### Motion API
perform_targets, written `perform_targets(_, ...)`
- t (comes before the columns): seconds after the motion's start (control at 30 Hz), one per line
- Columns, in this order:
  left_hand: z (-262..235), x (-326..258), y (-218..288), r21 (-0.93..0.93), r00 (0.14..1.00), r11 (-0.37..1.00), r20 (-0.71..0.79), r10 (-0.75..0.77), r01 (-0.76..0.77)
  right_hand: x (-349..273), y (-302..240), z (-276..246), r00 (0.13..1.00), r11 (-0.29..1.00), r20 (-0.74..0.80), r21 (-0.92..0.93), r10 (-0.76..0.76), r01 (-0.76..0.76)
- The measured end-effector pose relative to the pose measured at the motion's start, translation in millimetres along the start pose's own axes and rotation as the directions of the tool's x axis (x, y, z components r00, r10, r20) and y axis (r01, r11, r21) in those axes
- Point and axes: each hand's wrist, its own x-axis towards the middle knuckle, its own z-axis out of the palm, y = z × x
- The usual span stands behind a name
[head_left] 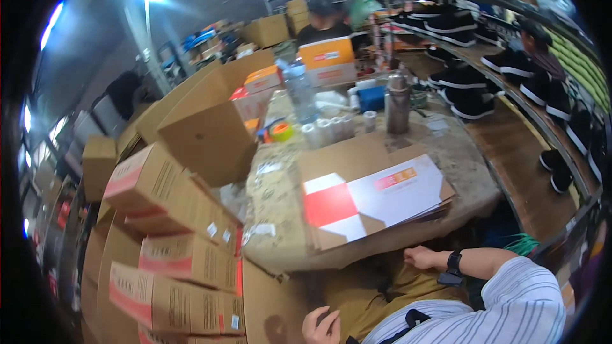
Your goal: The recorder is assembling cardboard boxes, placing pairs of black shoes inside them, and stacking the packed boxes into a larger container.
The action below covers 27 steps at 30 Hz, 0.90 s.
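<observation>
My left hand (322, 326) is low in the picture beside my lap, its fingers loosely bent and apart, holding nothing that I can see. My right hand (421, 257) rests over my thigh just below the table edge, fingers curled in, with nothing visible in it. A dark band and device are on that wrist. In front of both hands, a stack of flat cardboard box blanks (398, 192) lies on the covered table (271, 200). The top blank has white and red panels with an orange mark. Neither hand touches the stack.
Printed cartons (185, 255) fill a big cardboard box on the left. Farther back on the table are a steel flask (398, 105), a water bottle (299, 92), tape rolls (280, 131) and small white rolls (328, 129). Shoe racks (529, 134) curve along the right; a person (325, 22) sits beyond.
</observation>
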Motion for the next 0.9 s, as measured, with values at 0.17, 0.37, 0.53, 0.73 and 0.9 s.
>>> perform_targets(0.17, 54.6, 57.8, -47.8, -0.054, 0.975, 0.998, 0.217, 0.04, -0.029, -67.6, 16.6, -5.3, 0.931, 0.931, 0.234, 0.303, -0.281, 0.205)
perform_targets(0.37, 106.0, 139.7, -70.9, 0.14, 0.961, 0.96, 0.097, -0.258, 0.243, -85.0, 18.5, -77.9, 0.828, 0.897, -0.518, 0.23, -0.215, 0.377)
perform_targets(0.53, 114.9, 161.0, -110.5, -0.037, 0.959, 0.974, 0.188, -0.213, 0.224, -42.8, 51.4, -140.0, 0.582, 0.971, -0.81, 0.186, 0.067, 0.147)
perform_targets(0.73, 99.4, 168.9, -110.2, -0.411, 0.792, 0.718, 0.015, -0.61, 0.561, -26.7, 21.9, -129.4, 0.722, 0.987, -0.686, 0.157, 0.093, 0.022)
perform_targets(0.9, 92.7, 177.3, -62.9, -0.568, 0.812, 0.711, -0.121, -0.571, 0.415, -36.5, 23.2, -139.1, 0.614, 0.96, -0.761, 0.278, 0.209, 0.018)
